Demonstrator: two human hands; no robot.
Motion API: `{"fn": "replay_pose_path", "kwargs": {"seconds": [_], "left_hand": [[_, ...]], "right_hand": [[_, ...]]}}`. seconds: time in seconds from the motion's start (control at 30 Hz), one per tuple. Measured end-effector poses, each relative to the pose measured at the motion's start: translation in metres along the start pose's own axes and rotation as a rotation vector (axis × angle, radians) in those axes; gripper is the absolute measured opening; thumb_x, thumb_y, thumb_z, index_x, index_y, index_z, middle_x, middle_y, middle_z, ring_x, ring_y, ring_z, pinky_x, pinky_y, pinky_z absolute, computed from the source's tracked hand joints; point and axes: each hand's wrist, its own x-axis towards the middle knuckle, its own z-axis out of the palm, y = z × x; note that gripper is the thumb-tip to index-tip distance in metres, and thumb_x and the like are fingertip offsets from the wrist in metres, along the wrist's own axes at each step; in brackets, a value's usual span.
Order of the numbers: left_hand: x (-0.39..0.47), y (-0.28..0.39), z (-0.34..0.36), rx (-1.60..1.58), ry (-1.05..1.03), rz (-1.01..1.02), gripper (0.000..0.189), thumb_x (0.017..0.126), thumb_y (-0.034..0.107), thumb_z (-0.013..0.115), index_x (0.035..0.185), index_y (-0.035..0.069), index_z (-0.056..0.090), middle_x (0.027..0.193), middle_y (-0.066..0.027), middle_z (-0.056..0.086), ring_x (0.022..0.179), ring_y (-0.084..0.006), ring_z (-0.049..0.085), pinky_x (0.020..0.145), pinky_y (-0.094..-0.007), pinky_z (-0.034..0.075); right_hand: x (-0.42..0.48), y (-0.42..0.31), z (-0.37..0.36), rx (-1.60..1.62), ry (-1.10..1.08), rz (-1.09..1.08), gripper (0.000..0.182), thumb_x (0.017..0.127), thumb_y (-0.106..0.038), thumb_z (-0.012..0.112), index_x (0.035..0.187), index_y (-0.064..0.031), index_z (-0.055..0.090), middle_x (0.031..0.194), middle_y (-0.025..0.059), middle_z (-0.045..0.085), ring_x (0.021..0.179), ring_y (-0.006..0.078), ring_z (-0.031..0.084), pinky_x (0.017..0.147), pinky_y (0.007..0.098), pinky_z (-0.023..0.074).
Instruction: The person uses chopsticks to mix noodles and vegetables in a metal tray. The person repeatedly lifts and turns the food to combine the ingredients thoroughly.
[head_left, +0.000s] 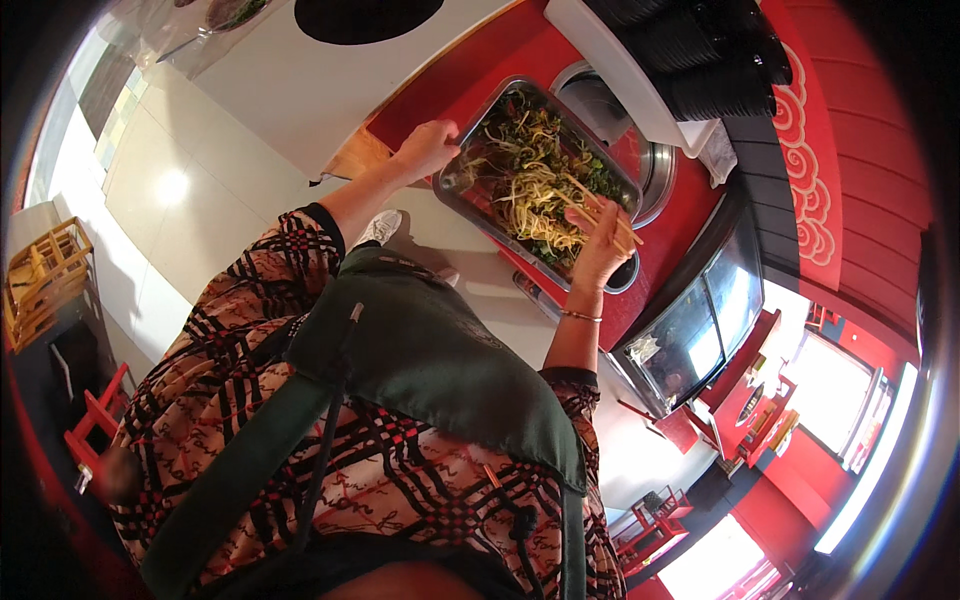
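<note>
My left hand (431, 150) grips the near-left rim of a rectangular metal tray (469, 208), its fingers curled at the edge. Inside the tray lie pale bean sprouts or noodle-like strands (529, 195) mixed with dark leafy greens (596, 169). In my right hand (604, 240) is a pair of wooden chopsticks (581, 196), held over the right end of the tray with the tips among the food. The tray is over the edge of a red counter (656, 259). Whether its base rests fully on the counter cannot be seen.
Round metal containers (660, 176) are set in the counter behind the tray. Beyond them stand a white tray or board (622, 75) and stacks of black bowls (697, 67). A glass-topped cabinet (697, 337) is at the right. A white surface with a black round opening or object (367, 15) is at the upper left.
</note>
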Motion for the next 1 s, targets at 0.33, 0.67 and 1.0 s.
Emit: {"fn": "replay_pose_path", "kwargs": {"seconds": [0.33, 0.67, 1.0], "left_hand": [[0.002, 0.001, -0.001, 0.033, 0.004, -0.001, 0.022, 0.077, 0.010, 0.067, 0.094, -0.003, 0.061, 0.084, -0.0181, 0.066, 0.081, -0.0300, 0.067, 0.069, -0.0405, 0.052], [0.004, 0.004, -0.009, 0.107, -0.014, 0.099, 0.021, 0.078, 0.008, 0.067, 0.093, -0.005, 0.060, 0.083, -0.0198, 0.065, 0.077, -0.0315, 0.067, 0.070, -0.0405, 0.051], [0.012, -0.007, -0.001, 0.062, -0.006, 0.163, 0.020, 0.076, 0.006, 0.067, 0.091, -0.005, 0.061, 0.087, -0.0206, 0.066, 0.080, -0.0323, 0.067, 0.068, -0.0394, 0.051]], "right_hand": [[0.002, -0.009, 0.041, -0.184, -0.147, -0.119, 0.018, 0.096, -0.008, 0.054, 0.100, 0.0049, 0.065, 0.090, 0.0067, 0.067, 0.078, 0.0151, 0.068, 0.069, 0.0252, 0.0523], [-0.016, -0.073, 0.022, -0.256, -0.307, -0.026, 0.018, 0.094, -0.006, 0.056, 0.104, 0.0049, 0.066, 0.093, 0.0108, 0.067, 0.071, 0.0157, 0.067, 0.064, 0.0257, 0.0557], [-0.004, -0.025, 0.018, -0.118, -0.265, 0.050, 0.020, 0.096, -0.010, 0.057, 0.102, 0.0057, 0.066, 0.093, 0.0127, 0.067, 0.073, 0.0171, 0.066, 0.061, 0.0274, 0.0556]]}}
